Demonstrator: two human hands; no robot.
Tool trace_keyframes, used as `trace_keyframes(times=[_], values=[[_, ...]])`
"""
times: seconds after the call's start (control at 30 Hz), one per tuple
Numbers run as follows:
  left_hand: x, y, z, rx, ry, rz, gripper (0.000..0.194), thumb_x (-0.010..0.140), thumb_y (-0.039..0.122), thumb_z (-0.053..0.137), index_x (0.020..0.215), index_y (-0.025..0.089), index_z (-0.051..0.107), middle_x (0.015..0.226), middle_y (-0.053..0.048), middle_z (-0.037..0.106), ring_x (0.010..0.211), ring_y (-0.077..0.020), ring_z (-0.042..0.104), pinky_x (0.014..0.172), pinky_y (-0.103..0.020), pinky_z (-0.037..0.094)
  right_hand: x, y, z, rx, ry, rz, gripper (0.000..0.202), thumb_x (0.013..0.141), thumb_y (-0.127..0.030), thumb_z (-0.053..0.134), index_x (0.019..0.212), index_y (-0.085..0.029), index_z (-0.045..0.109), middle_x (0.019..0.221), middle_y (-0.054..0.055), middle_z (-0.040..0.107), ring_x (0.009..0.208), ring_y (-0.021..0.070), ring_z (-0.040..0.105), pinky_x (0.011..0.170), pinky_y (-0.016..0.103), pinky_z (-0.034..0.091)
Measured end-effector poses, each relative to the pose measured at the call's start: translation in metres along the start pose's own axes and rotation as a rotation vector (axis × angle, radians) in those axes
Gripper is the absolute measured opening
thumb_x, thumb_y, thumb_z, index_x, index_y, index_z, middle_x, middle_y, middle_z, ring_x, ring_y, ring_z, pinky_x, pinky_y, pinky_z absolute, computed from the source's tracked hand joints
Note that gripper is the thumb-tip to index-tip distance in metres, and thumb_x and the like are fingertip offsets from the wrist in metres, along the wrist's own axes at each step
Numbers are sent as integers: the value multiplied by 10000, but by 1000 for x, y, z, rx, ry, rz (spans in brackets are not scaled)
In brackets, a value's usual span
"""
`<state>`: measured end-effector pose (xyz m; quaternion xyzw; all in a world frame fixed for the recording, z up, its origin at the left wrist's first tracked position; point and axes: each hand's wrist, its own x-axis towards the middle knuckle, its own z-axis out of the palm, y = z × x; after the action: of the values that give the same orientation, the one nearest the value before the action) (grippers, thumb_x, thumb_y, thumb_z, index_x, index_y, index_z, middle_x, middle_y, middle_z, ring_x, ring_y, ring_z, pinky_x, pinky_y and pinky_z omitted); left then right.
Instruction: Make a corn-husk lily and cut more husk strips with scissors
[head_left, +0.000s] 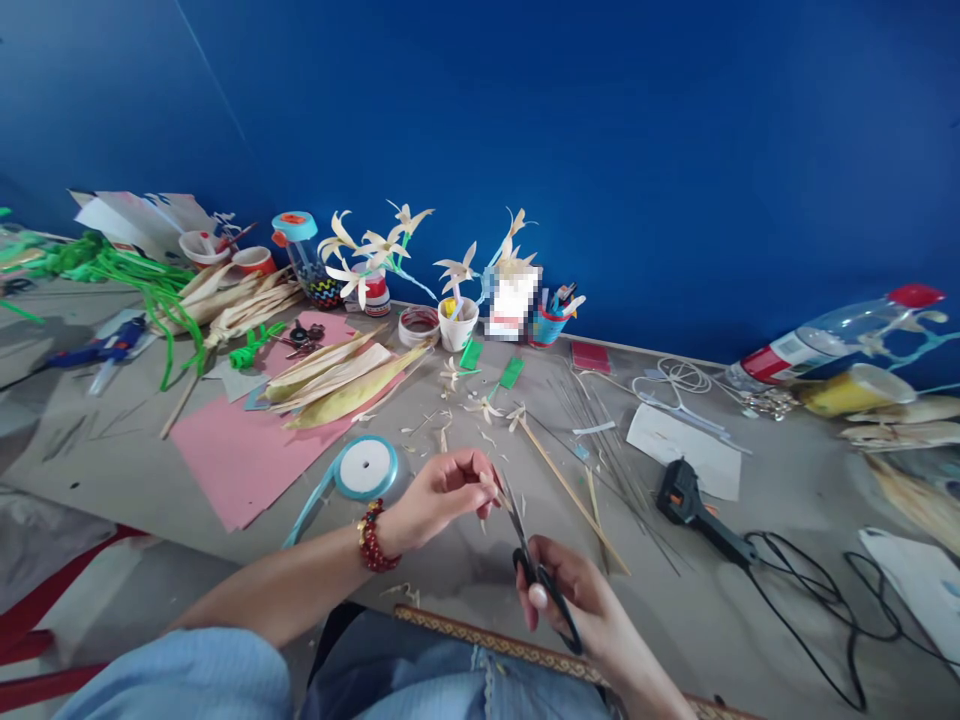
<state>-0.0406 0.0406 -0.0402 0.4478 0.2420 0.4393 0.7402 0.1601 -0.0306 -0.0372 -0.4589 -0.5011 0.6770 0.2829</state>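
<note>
Black-handled scissors (538, 572) are in my right hand (574, 597), with fingers through and around the handles. Their blades point up and left, reaching the fingertips of my left hand (448, 495). That hand pinches a small pale piece of husk (489, 492) between thumb and fingers, close to the blades. A red beaded bracelet circles the left wrist. Beyond the hands, small pale husk flowers (484, 408) and scraps lie on the grey table. To the left of my left hand is a roll of light blue ribbon (365, 467).
A black glue gun (705, 515) with a looping cable lies at right, beside thin wires (600, 430). Pink paper (247, 455) and dried husks (345, 380) are at left. Husk flowers in a white cup (457, 325) and a plastic bottle (825, 345) stand or lie farther back.
</note>
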Motion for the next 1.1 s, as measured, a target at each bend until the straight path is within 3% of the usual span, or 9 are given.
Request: trace_keyframes(times=[0.17,0.47,1.1], values=[[1,-2,-1,-7,6,1,172,829,256,702,786,146,576,800,-36,622,641,-104,571,605,-233,461,0,7,0,7,29,-13,565,703,-733,672,718,-197,491,588,-29,524,492,101,465,487,212,400],[2,-2,0,-25,18,5,181,821,258,712,788,146,574,779,-31,635,636,-107,583,600,-235,457,-1,-8,4,-6,32,-2,577,699,-749,663,675,-205,470,527,-32,516,474,99,444,481,210,375],[1,-2,0,-13,22,-25,222,808,301,727,784,153,564,755,-32,646,604,-104,566,592,-243,463,0,12,-2,-22,70,12,524,701,-674,703,644,-224,440,475,-65,482,401,85,419,429,204,349]])
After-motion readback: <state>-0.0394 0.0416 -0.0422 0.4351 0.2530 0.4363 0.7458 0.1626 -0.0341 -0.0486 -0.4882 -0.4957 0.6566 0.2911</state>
